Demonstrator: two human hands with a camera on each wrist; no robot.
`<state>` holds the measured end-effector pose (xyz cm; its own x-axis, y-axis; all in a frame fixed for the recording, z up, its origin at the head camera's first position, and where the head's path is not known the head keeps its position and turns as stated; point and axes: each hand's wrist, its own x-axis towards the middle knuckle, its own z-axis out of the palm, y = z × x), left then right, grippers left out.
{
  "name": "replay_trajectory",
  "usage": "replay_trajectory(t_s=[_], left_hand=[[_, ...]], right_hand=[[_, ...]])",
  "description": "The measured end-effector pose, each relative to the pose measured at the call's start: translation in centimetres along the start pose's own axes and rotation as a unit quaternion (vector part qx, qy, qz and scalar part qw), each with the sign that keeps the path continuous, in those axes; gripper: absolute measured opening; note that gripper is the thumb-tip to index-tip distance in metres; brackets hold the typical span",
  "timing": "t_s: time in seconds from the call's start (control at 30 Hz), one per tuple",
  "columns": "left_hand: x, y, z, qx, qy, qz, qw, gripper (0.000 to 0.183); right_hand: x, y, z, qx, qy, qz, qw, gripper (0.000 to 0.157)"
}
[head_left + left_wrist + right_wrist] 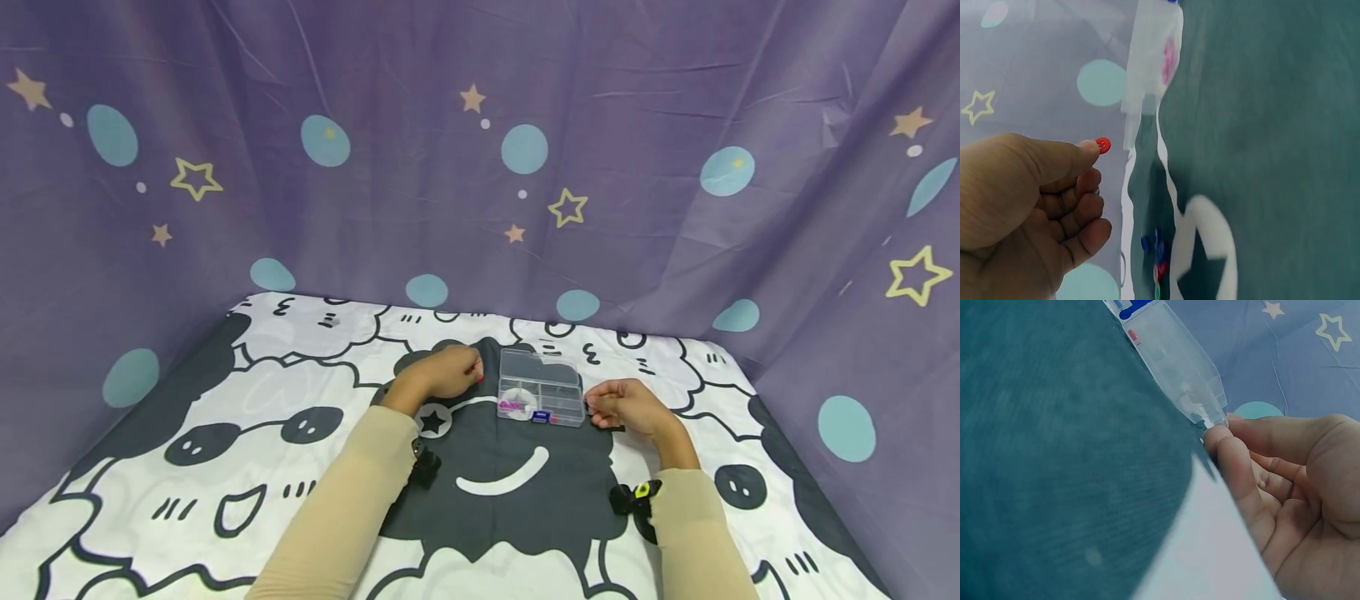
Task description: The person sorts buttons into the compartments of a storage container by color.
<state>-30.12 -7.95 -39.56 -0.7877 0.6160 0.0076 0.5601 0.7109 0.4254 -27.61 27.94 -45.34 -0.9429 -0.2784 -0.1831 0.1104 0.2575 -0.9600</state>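
Observation:
Between thumb and finger my left hand (450,372) pinches a small red button (1104,145), held up to the left of a clear plastic compartment box (540,392). The button's holes show in the left wrist view. At the box's right side, the thumb and forefinger of my right hand (626,407) grip its edge near a corner. The box lies on the dark patch of the cloth, with a round white piece marked pink (513,406) at its front left. Several small blue, red and green pieces (1160,253) lie on the cloth below my left hand.
A white cloth (262,383) printed with black and white cartoon faces covers the surface. Behind and at both sides hangs a purple curtain (420,208) with stars and blue dots. A blue piece (540,416) shows at the box's front edge.

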Motion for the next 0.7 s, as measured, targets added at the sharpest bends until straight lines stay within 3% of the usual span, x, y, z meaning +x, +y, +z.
replay_trajectory(t_s=[0.47,0.7], left_hand=[[1.9,2.7,0.7,0.019,-0.007,0.061,0.9979,0.022],[2.6,3.8,1.3,0.005,-0.019,0.071,0.9973,0.027]], right_hand=[[-0.4,-0.5,0.3,-0.003,-0.003,-0.005,1.0,0.021],[-0.3,-0.5,0.2,-0.002,-0.002,-0.003,1.0,0.02]])
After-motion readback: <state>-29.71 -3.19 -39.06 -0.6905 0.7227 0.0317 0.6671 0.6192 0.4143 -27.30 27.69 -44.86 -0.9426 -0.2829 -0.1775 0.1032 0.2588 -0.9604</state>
